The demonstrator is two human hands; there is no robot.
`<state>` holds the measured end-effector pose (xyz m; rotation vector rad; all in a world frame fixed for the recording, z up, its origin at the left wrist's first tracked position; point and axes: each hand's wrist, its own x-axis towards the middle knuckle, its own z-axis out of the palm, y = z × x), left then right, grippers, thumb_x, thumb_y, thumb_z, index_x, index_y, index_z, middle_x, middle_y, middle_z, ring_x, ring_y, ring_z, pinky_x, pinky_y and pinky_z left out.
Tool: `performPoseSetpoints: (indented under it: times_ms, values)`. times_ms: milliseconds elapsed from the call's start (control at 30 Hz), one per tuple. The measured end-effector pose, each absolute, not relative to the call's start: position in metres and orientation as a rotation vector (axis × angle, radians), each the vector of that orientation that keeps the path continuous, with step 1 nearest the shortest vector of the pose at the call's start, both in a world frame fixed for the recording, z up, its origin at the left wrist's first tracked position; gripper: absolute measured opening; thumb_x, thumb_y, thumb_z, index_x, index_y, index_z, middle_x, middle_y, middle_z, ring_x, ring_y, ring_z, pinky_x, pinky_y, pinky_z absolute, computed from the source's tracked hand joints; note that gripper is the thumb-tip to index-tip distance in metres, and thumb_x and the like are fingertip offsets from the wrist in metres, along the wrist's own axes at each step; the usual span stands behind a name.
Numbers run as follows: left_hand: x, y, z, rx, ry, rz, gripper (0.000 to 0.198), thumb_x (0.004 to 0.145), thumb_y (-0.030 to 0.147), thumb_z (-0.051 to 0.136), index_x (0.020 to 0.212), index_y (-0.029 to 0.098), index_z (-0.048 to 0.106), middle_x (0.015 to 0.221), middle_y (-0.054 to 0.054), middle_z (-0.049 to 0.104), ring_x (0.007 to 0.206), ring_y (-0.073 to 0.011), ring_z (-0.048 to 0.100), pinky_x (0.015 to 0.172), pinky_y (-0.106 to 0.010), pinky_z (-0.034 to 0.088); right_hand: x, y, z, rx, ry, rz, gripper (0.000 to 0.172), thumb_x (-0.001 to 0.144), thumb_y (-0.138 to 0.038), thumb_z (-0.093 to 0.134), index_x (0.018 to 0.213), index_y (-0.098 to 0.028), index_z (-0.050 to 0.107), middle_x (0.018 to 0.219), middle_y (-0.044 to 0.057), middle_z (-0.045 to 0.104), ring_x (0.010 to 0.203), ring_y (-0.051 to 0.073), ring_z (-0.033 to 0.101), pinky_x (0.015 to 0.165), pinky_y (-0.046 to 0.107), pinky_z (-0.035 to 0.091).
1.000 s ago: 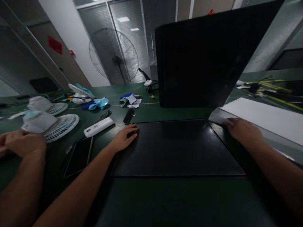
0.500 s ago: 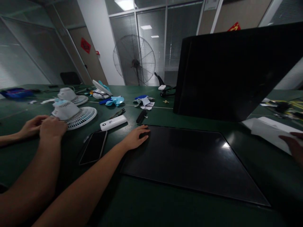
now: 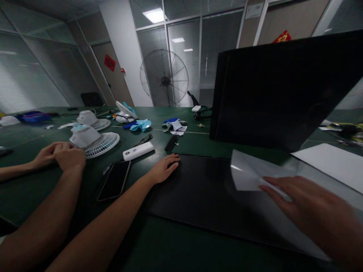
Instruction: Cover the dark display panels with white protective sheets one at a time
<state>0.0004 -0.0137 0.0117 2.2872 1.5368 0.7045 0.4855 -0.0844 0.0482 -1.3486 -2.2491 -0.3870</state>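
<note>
A flat black panel, looking like a screen panel, lies on the dark green table. My left hand rests flat on its far left corner, fingers stretched and thumb apart. Over the panel's right part, my right hand pinches a translucent, film-like sheet between thumb and fingers. The sheet's far left corner stands raised and curled, while the rest trails right beneath the hand, hiding the panel's right side. My right hand is slightly blurred.
A large black monitor stands behind the panel. White paper lies at right. Left of the panel are a phone, a white power bank and white fan parts. A co-worker's hands are beside the fan parts.
My right hand has come in from the right edge, bringing the translucent sheet leftward over the panel. My left hand stays on the corner. The view has shifted slightly.
</note>
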Motion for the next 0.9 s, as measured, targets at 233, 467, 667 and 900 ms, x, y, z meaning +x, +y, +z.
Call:
performPoseSetpoints:
  times_ms: [233, 467, 667, 900]
  values:
    - [-0.001, -0.011, 0.005, 2.244, 1.581, 0.766, 0.065, 0.107, 0.063, 0.038, 0.146, 0.018, 0.065, 0.158, -0.013, 0.06, 0.149, -0.0289, 0.054, 0.129, -0.048, 0.037, 0.375, -0.146, 0.03, -0.813, -2.581, -0.098, 0.031, 0.108, -0.041, 0.055, 0.12, -0.023, 0.077, 0.111, 0.003, 0.077, 0.089, 0.022, 0.073, 0.078, 0.039, 0.064]
    - [-0.003, -0.009, 0.005, 2.261, 1.535, 0.722, 0.074, 0.091, 0.068, 0.065, 0.147, 0.019, 0.065, 0.162, -0.016, 0.055, 0.149, -0.0341, 0.053, 0.129, -0.051, 0.037, 0.375, -0.15, 0.062, -0.495, -2.86, 0.151, 0.071, 0.097, -0.055, 0.074, 0.156, -0.02, 0.057, 0.159, 0.007, 0.049, 0.131, 0.023, 0.064, 0.104, 0.034, 0.061]
    - [-0.004, -0.002, 0.002, 2.175, 1.85, 0.792, 0.059, 0.09, 0.058, 0.069, 0.136, 0.021, 0.072, 0.159, -0.014, 0.059, 0.145, -0.0329, 0.058, 0.127, -0.048, 0.04, 0.391, -0.13, 0.028, -0.963, -2.614, -0.192, 0.044, 0.102, -0.037, 0.059, 0.138, -0.015, 0.071, 0.144, 0.016, 0.063, 0.126, 0.036, 0.065, 0.102, 0.059, 0.06]
    - [-0.007, 0.001, -0.002, 2.115, 2.013, 0.794, 0.051, 0.091, 0.059, 0.07, 0.126, 0.022, 0.078, 0.149, -0.012, 0.067, 0.136, -0.0333, 0.065, 0.122, -0.046, 0.045, 0.379, -0.143, 0.029, -0.854, -2.679, -0.258, 0.037, 0.097, -0.043, 0.067, 0.123, -0.018, 0.077, 0.124, 0.012, 0.073, 0.102, 0.031, 0.073, 0.082, 0.051, 0.067]
